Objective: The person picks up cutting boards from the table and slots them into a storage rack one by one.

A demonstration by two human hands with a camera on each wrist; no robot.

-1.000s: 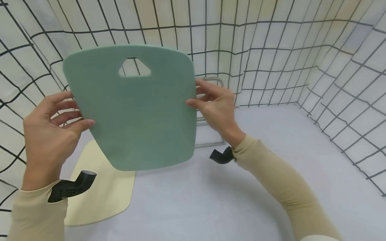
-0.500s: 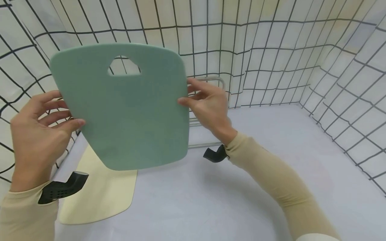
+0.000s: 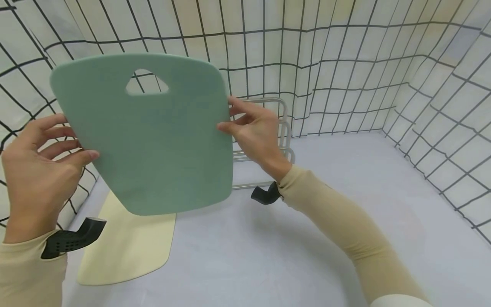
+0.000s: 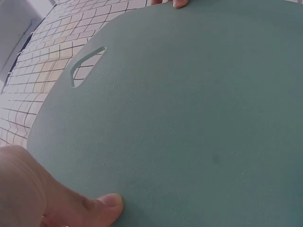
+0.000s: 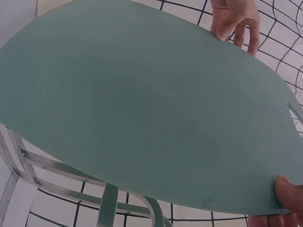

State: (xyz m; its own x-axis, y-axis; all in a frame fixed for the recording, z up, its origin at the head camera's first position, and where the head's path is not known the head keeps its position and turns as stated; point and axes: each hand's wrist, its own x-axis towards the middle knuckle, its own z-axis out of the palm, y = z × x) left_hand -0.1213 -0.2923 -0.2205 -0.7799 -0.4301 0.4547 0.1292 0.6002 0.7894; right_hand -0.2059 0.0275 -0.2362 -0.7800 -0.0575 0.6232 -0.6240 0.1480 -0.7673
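Fingers of the left hand and right hand pinch opposite side edges of a green cutting board, upright at left of centre in the head view, handle slot uppermost. At lower left, a cream cutting board lies on the white bench; a metal rack stands behind the right hand.

Left wrist view: thumb at lower left on the green face, slot at upper left.

Right wrist view: thumb at lower right, left hand at upper right, rack at lower left.
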